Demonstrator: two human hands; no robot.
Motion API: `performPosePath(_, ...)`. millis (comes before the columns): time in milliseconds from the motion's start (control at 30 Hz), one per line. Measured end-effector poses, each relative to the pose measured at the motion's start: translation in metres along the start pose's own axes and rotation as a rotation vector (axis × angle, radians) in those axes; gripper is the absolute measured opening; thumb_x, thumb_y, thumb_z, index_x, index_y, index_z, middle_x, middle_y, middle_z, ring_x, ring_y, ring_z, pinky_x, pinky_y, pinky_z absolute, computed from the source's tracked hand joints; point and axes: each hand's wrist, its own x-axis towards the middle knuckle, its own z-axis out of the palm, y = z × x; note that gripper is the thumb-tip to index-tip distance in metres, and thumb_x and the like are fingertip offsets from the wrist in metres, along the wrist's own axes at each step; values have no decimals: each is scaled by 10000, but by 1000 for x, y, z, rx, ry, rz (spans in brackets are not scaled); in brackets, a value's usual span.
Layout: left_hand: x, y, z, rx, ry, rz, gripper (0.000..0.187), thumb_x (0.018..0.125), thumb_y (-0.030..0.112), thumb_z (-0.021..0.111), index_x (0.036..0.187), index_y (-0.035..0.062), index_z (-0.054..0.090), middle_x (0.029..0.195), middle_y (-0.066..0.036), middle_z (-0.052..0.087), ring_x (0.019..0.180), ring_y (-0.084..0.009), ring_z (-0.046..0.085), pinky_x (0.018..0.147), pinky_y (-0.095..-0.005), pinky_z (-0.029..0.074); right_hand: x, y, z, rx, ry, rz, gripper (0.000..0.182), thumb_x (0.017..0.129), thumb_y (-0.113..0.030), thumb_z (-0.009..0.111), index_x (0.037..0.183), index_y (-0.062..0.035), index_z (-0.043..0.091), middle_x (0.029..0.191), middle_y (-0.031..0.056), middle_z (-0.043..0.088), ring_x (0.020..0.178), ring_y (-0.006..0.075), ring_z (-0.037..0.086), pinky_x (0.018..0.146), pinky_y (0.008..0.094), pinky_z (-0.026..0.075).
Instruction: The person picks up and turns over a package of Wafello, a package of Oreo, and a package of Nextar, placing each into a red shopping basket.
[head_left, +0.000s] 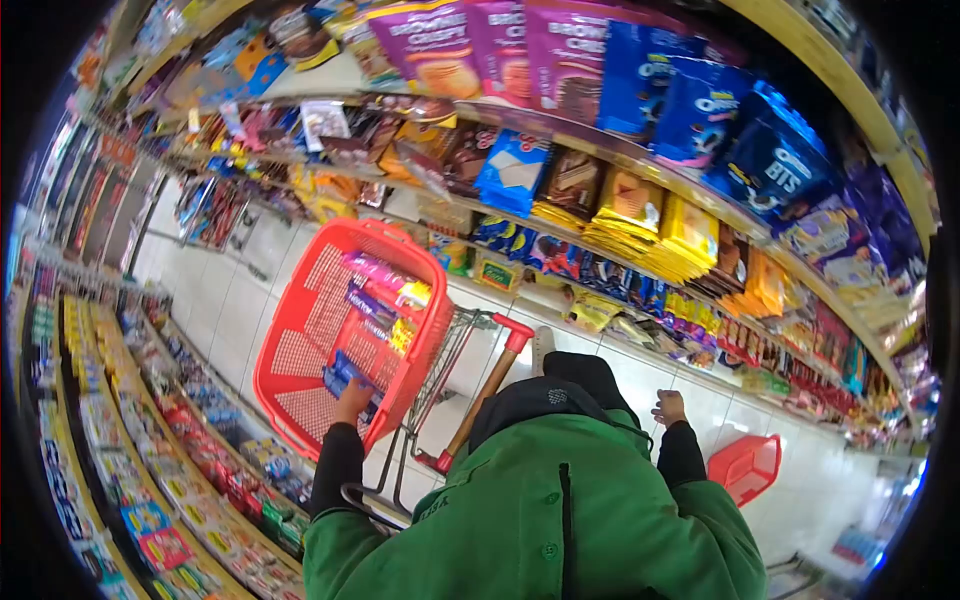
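Observation:
A red plastic basket (345, 235) rests on a wire cart with a red and wooden handle (487, 390). My left hand (352, 402) is inside the basket's near edge, its fingers closed on blue packages (345, 368). Farther up in the basket lie purple packs (370, 304), a pink pack (375, 270) and a yellow pack (402, 335). My right hand (669, 407) hangs over the floor at my other side, with its fingers curled; what it holds, if anything, is too small to make out.
Snack shelves (600, 130) curve across the top and right, with blue, purple and yellow packets. More shelves (150, 440) run along the left. A second red basket (745, 468) stands on the tiled floor (220, 300) at the right.

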Motion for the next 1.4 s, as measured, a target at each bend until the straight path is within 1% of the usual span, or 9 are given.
performPosePath(167, 53, -53, 29, 721, -312, 658, 494, 682, 328, 563, 1036, 6, 439, 1002, -263, 502, 944, -356, 495, 800, -381, 401, -18, 5, -9, 67, 24, 36, 251, 752, -219, 503, 883, -6, 477, 585, 57, 452, 436, 174, 496, 355, 269, 369)
performPosePath(233, 13, 1, 12, 0, -291, 73, 411, 719, 313, 526, 992, 8, 492, 1074, -268, 452, 997, -344, 457, 835, -369, 382, -20, 8, -13, 63, 21, 39, 258, 753, -219, 502, 889, -2, 477, 593, 60, 460, 440, 179, 503, 350, 269, 365)
performPosePath(300, 1, 16, 6, 79, -315, 563, 384, 765, 283, 470, 1027, 3, 450, 1044, -249, 479, 962, -340, 477, 832, -349, 375, -16, 10, -18, 36, 10, 47, 272, 749, -234, 508, 920, -27, 466, 659, 72, 476, 485, 196, 519, 399, 295, 384)
performPosePath(367, -1, 23, 5, 7, -356, 621, 361, 786, 271, 447, 1026, 2, 423, 997, -232, 508, 925, -334, 498, 812, -338, 380, -6, 14, -24, -14, -14, 63, 308, 741, -264, 523, 977, -82, 446, 784, 93, 498, 569, 225, 544, 505, 346, 427)
performPosePath(600, -11, 39, -9, -139, -175, 24, 291, 743, 296, 520, 865, 72, 381, 732, -137, 527, 738, -268, 543, 586, -357, 438, 5, 0, -16, -52, 31, -5, 343, 744, -233, 516, 999, -15, 447, 705, 102, 534, 515, 203, 561, 379, 293, 407)
performPosePath(767, -34, 62, -49, -892, 4, -301, 254, 745, 314, 509, 865, 152, 355, 658, -38, 445, 558, -196, 492, 450, -315, 433, 4, -21, 4, -104, -14, -45, 339, 739, -233, 519, 993, -19, 451, 740, 109, 548, 539, 209, 576, 387, 294, 419)
performPosePath(1033, -124, 119, -173, -1465, 45, 26, 161, 798, 291, 468, 820, 157, 382, 612, -36, 489, 498, -138, 492, 402, -214, 416, 9, -97, 44, -224, -185, -367, 347, 728, -274, 558, 972, -36, 490, 756, 72, 542, 568, 180, 572, 451, 284, 437)
performPosePath(1200, -195, 210, -216, -1721, 63, 341, 266, 775, 229, 486, 1003, 128, 393, 833, -103, 496, 619, -122, 500, 479, -202, 425, -57, -168, 92, -153, -321, -535, 326, 747, -239, 547, 1001, -44, 487, 827, 72, 549, 667, 172, 574, 522, 267, 452)
performPosePath(1400, -212, 259, -191, -1891, -733, 478, 518, 663, 292, 534, 1066, 9, 371, 884, -104, 459, 560, -90, 410, 459, -191, 350, -194, -226, 132, 85, -903, -610, 387, 787, -240, 523, 1108, -45, 430, 945, 88, 548, 780, 156, 552, 631, 264, 447)
